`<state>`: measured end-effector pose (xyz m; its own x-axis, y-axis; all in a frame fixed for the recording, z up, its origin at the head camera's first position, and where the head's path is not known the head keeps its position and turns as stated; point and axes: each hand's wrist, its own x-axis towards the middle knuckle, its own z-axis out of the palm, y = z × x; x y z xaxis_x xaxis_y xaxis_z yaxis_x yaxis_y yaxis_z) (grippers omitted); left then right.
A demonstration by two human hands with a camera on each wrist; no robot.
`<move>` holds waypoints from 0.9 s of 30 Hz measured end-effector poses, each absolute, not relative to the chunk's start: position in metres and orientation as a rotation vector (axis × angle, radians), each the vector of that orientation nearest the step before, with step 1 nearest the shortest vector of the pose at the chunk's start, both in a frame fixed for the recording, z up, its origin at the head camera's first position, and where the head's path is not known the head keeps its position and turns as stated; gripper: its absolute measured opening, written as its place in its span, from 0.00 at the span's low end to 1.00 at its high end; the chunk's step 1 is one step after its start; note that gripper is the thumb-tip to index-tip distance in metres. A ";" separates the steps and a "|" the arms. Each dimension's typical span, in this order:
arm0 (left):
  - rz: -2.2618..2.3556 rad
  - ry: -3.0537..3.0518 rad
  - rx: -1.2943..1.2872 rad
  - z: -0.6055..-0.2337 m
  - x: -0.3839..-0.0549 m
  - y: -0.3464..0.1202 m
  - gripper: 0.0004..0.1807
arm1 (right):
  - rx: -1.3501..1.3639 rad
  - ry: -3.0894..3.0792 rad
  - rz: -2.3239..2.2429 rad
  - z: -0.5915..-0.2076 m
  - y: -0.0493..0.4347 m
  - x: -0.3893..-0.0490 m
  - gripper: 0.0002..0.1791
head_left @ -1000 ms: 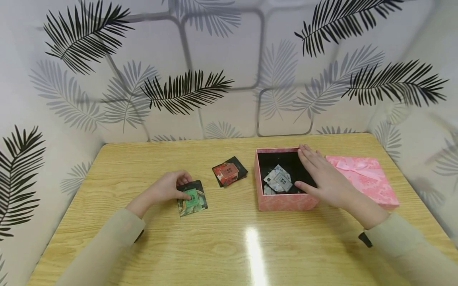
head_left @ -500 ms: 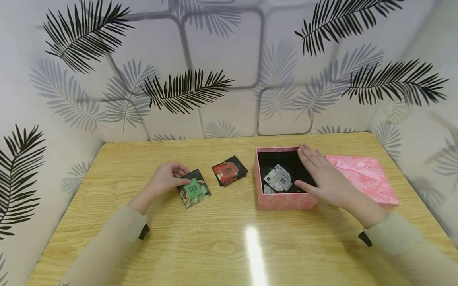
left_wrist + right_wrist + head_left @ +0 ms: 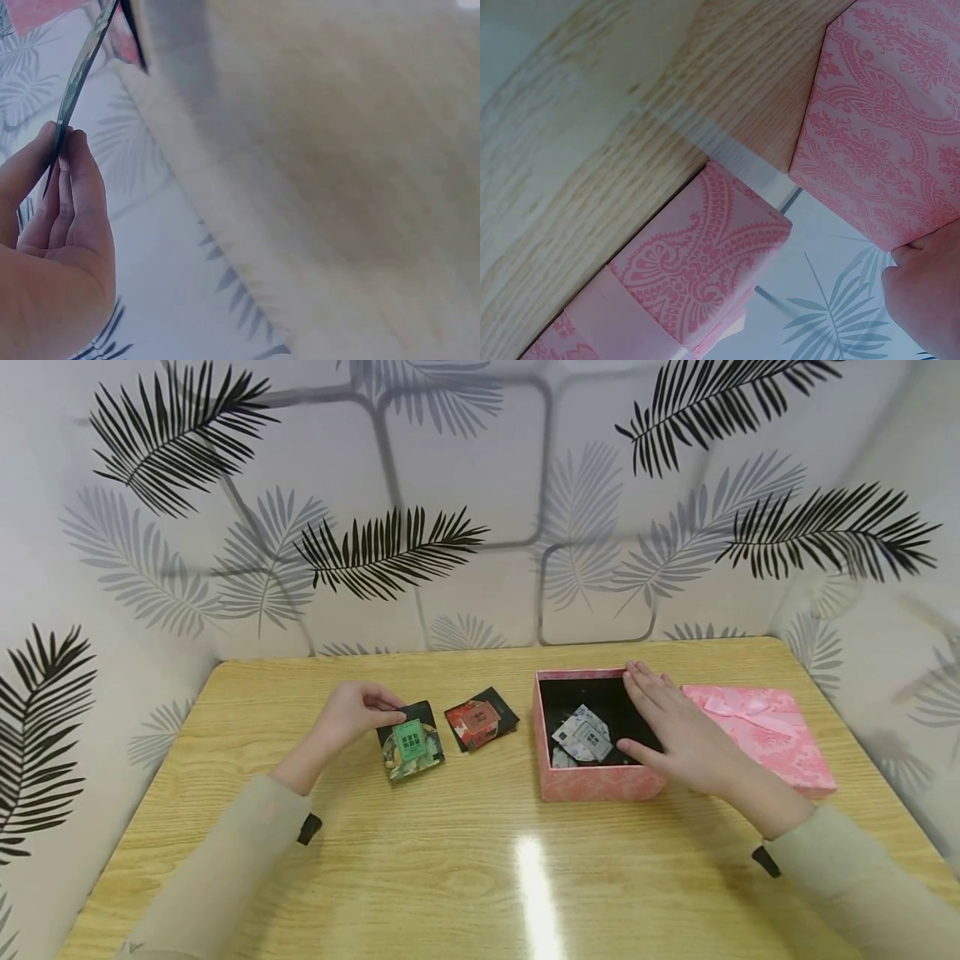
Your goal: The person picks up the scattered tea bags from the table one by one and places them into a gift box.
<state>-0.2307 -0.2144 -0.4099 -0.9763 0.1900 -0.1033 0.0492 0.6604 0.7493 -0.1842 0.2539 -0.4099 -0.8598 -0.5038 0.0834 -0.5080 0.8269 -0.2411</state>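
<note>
My left hand pinches a black sachet with a green label by its upper left corner, thumb on the near face. In the left wrist view this sachet shows edge-on between thumb and fingertips, raised off the table. My right hand rests on the right rim of an open pink patterned box, fingers nearly straight. White-grey sachets lie on the black bottom inside the box. In the right wrist view, part of my right hand touches the box's outer wall.
Black-and-red sachets lie stacked on the wooden table, between the left hand and the box. A pink lid with a ribbon bow lies right of the box. A leaf-patterned wall covering stands behind the table.
My left hand has lifted the green-labelled sachet and moved it away from me and slightly right, turning it more upright. The right hand and the box have stayed put.
</note>
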 end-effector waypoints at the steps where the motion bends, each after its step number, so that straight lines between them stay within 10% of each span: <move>1: 1.212 2.704 0.195 -0.407 -0.231 -0.213 0.11 | 0.826 -2.989 0.404 -0.410 0.254 -0.184 0.52; 27: 1.222 2.759 0.373 -0.339 -0.268 -0.126 0.10 | 0.815 -2.989 0.408 -0.410 0.253 -0.183 0.51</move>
<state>-0.2682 -0.1256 -0.3393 -0.9649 0.2627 0.0066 0.1815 0.6478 0.7399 -0.1825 0.2530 -0.4096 -0.8637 -0.4969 0.0841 -0.5013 0.8298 -0.2452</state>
